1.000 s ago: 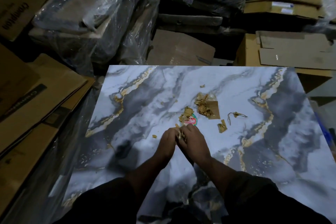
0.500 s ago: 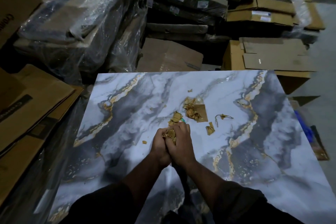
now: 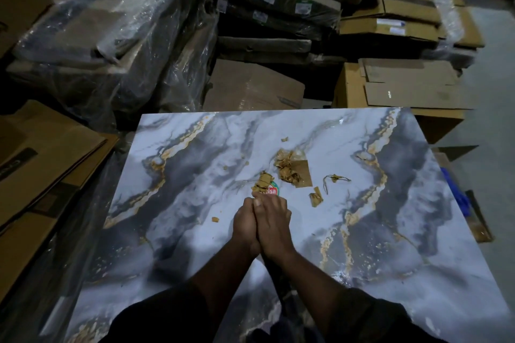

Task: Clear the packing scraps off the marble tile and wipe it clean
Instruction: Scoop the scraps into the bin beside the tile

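**Hands pressed together over the scrap-strewn tile**

I see the left hand (image 3: pixel 245 227) and right hand (image 3: pixel 271 220) pressed palm to palm above the marble tile (image 3: pixel 172 231), fingers pointing away from me; I cannot tell whether any scrap is caught between them. Just beyond the fingertips lies a round red-and-green sticker (image 3: pixel 269 190), partly covered by a crumpled brown scrap (image 3: pixel 262 180). Farther off sits the largest heap of torn cardboard scraps (image 3: pixel 289 168) on a flat brown square (image 3: pixel 303 174). To its right lie a thin twisted strand (image 3: pixel 334 179) and a small chunk (image 3: pixel 315 198). One crumb (image 3: pixel 215 219) rests left of the hands, another (image 3: pixel 284 139) near the far edge. Plastic-wrapped bundles (image 3: pixel 111 36) and cardboard boxes (image 3: pixel 404 83) crowd around the tile.
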`<control>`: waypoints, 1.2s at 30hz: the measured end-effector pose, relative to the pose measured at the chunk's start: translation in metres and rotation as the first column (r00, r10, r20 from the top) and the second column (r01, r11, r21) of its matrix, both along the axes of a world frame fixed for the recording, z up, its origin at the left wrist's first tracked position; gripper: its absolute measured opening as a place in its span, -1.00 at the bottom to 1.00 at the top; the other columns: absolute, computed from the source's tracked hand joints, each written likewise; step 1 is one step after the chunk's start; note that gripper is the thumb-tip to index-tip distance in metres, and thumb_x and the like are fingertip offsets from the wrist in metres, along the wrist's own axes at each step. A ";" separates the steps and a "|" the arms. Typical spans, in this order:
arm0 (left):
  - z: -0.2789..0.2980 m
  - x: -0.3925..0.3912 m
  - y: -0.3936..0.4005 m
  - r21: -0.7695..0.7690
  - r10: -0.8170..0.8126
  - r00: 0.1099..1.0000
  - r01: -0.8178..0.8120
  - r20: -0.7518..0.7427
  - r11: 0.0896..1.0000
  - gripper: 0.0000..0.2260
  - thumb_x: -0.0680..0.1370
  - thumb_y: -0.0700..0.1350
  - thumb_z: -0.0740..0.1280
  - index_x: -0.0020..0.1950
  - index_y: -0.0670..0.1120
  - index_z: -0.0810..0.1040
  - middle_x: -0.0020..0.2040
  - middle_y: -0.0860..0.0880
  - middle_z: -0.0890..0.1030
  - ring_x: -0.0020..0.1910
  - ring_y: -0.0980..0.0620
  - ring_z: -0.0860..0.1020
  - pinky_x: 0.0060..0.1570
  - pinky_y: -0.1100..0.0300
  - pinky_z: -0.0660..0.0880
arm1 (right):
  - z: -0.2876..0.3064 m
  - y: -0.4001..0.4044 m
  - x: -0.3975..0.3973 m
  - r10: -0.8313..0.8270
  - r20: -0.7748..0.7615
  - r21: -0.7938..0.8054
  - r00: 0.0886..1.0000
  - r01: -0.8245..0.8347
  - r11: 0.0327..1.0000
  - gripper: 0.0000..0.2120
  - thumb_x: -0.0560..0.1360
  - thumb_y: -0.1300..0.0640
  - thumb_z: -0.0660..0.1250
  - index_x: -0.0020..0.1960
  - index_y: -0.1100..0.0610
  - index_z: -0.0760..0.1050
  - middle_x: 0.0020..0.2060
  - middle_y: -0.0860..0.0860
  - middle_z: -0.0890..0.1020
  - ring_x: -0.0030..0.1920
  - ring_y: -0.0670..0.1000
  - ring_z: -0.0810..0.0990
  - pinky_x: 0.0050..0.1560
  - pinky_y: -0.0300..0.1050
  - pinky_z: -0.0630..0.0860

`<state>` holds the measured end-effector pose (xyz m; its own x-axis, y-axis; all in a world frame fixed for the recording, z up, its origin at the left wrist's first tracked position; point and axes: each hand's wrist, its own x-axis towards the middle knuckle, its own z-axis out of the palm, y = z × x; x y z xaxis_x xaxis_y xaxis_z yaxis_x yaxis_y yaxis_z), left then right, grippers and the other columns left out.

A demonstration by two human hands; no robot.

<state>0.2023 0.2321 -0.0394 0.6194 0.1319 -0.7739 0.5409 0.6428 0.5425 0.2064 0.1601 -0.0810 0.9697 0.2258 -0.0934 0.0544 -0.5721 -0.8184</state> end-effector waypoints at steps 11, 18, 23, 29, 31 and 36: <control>-0.016 0.002 0.030 0.224 0.115 0.989 -0.091 -0.095 0.970 -0.68 0.66 0.01 0.13 0.02 -0.22 0.53 -0.17 -0.24 0.50 -0.65 0.04 0.27 -0.61 0.36 0.22 | -0.024 -0.068 0.014 -0.218 0.209 -0.455 0.953 0.292 0.841 -0.64 0.58 0.02 0.35 0.31 0.15 0.52 0.28 0.13 0.51 0.29 0.15 0.42 0.28 0.08 0.38; -0.019 -0.007 0.040 0.254 0.182 0.980 -0.156 -0.082 0.955 -0.67 0.66 0.01 0.17 -0.24 -0.12 0.45 -0.45 -0.09 0.47 -0.58 -0.01 0.31 -0.54 0.32 0.25 | -0.028 -0.050 -0.002 0.066 0.259 -0.348 0.964 0.030 0.937 -0.78 0.56 0.15 0.35 0.19 0.14 0.56 0.08 0.06 0.58 0.11 0.07 0.51 0.15 -0.01 0.48; -0.024 -0.011 0.060 0.302 0.217 0.973 -0.184 -0.080 0.935 -0.72 0.63 -0.02 0.16 -0.25 -0.07 0.40 -0.51 -0.05 0.42 -0.60 0.01 0.24 -0.53 0.36 0.18 | -0.031 -0.074 0.017 -0.183 0.359 -0.349 0.915 0.314 0.883 -0.76 0.58 0.08 0.34 0.22 0.13 0.52 0.10 0.08 0.52 0.14 0.01 0.40 0.17 -0.09 0.39; -0.036 -0.020 0.068 0.316 0.234 0.969 -0.198 -0.080 0.928 -0.70 0.63 -0.01 0.20 -0.29 -0.05 0.36 -0.46 -0.04 0.32 -0.61 0.05 0.21 -0.55 0.37 0.11 | -0.034 -0.100 0.042 -0.047 0.282 -0.395 0.958 0.161 0.905 -0.69 0.60 0.06 0.33 0.26 0.22 0.51 0.15 0.16 0.56 0.19 0.17 0.48 0.27 0.07 0.36; -0.039 -0.021 0.065 0.305 0.251 0.966 -0.219 -0.069 0.927 -0.68 0.64 -0.03 0.21 -0.31 -0.06 0.36 -0.53 -0.01 0.31 -0.65 0.07 0.19 -0.56 0.36 0.09 | -0.036 -0.083 0.023 0.051 0.251 -0.350 0.967 0.041 0.936 -0.69 0.58 0.02 0.34 0.25 0.16 0.52 0.14 0.10 0.53 0.17 0.12 0.46 0.22 0.05 0.38; -0.047 -0.032 0.069 0.343 0.268 0.962 -0.233 -0.057 0.910 -0.65 0.63 -0.03 0.23 -0.34 -0.10 0.40 -0.57 -0.02 0.40 -0.67 0.05 0.22 -0.58 0.35 0.15 | -0.042 -0.023 -0.018 0.235 0.267 -0.233 0.935 -0.174 0.957 -0.54 0.48 -0.16 0.39 0.28 0.05 0.45 0.16 -0.02 0.45 0.17 0.03 0.41 0.21 -0.01 0.41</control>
